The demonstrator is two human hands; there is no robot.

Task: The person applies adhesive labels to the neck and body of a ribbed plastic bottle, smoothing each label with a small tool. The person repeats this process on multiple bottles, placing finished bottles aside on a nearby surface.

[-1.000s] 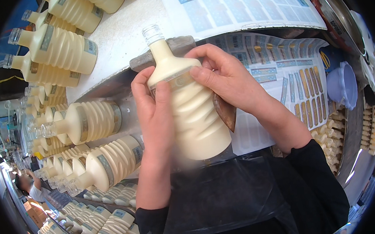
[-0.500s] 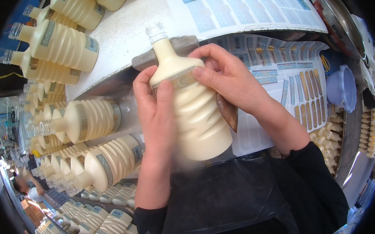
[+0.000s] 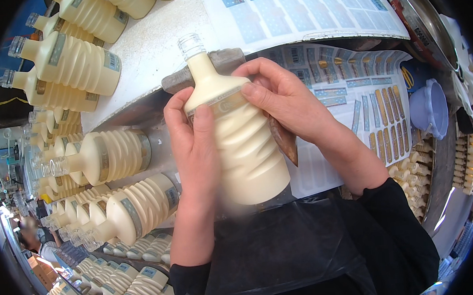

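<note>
Cream-coloured and ribbed in a spiral, the plastic bottle point(image 3: 244, 141) stands between both hands in the middle of the view, its clear uncapped neck pointing up and away. The left hand point(image 3: 193, 150) wraps its side, fingers curled closed around the body, thumb pressed on the pale label band point(image 3: 217, 102) at the shoulder. The right hand point(image 3: 285, 103) grips the opposite side, thumb laid on the same band, fingers folded behind the bottle. Just behind the neck lies a grey block point(image 3: 217, 64) on the edge of a white table point(image 3: 168, 37). Sheets of blue-and-white stickers point(image 3: 347, 90) spread to the right, near a pale lilac cup point(image 3: 431, 106). Labelled bottles point(image 3: 111, 156) of the same kind lie in rows on the left.
</note>
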